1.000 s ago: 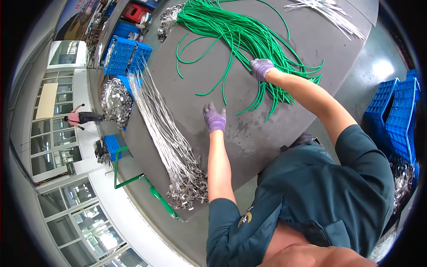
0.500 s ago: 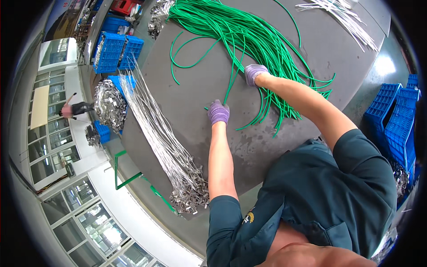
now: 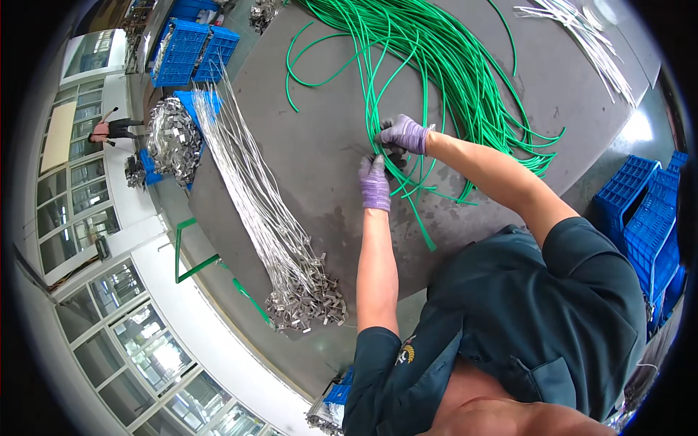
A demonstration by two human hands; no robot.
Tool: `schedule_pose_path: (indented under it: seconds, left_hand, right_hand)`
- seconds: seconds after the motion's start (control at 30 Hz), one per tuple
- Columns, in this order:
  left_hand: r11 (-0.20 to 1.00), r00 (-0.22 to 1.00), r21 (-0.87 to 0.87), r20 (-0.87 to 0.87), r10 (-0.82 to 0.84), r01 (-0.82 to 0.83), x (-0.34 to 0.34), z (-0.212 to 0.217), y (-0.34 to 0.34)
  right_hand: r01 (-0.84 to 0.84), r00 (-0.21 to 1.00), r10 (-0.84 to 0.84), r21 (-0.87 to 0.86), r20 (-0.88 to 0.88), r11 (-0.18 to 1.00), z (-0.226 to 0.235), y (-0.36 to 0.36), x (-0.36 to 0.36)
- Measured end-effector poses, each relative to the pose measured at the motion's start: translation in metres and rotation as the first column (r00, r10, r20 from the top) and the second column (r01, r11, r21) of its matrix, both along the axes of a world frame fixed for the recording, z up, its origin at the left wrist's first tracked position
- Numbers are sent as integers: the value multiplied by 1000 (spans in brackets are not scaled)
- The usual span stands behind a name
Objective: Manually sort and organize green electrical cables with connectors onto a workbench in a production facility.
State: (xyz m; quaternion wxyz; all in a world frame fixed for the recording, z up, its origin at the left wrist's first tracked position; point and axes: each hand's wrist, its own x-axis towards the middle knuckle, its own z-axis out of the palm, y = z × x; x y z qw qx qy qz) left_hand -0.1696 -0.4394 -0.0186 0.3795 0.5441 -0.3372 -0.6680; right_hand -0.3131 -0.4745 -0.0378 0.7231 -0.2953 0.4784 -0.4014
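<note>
A thick bundle of long thin green strands (image 3: 465,69), like coated cable or tubing, lies over the far side of the grey table (image 3: 313,152). Several of its strands are drawn apart toward me. My right hand (image 3: 407,136), in a purple and grey glove, is closed around these strands. Just nearer and to the left, my left hand (image 3: 374,183), gloved alike, has its fingers closed on the same strands, partly hidden behind them. Loose green ends fan out on the table below my right hand.
Long silver metal strips (image 3: 247,178) with buckle-like ends lie along the table's left edge. White strips (image 3: 582,47) rest at the far right. Blue crates (image 3: 182,54) stand beyond the left edge, more blue crates (image 3: 640,207) at right. A person (image 3: 109,131) is in the left background.
My hands have come closer together, the right one moving nearer to me and the left slightly right. More green strands now run between them; their loose ends have swung toward me.
</note>
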Motion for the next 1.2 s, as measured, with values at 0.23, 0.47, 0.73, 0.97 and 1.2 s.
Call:
schedule_pose_path:
  seconds: [0.23, 0.47, 0.73, 0.97, 1.2]
  left_hand:
    - [959, 885, -76, 410, -221, 275, 15, -9, -5]
    - [983, 962, -63, 226, -153, 172, 22, 0, -14]
    - [947, 948, -69, -64, 311, -315, 100, 72, -53]
    - [964, 925, -223, -376, 52, -144, 187, 119, -41]
    - [938, 926, -281, 256, 276, -202, 105, 161, 15]
  right_hand:
    - [-184, 778, -234, -569, -583, 802, -3, 0, -10]
    - [-107, -107, -599, -589, -794, 801, -11, -74, -125]
    - [223, 181, -250, -208, -951, 952, -20, -106, -219]
    - [293, 239, -143, -69, -960, 953, -18, -78, -255]
    - [13, 995, -23, -95, -100, 995, 45, -59, -91]
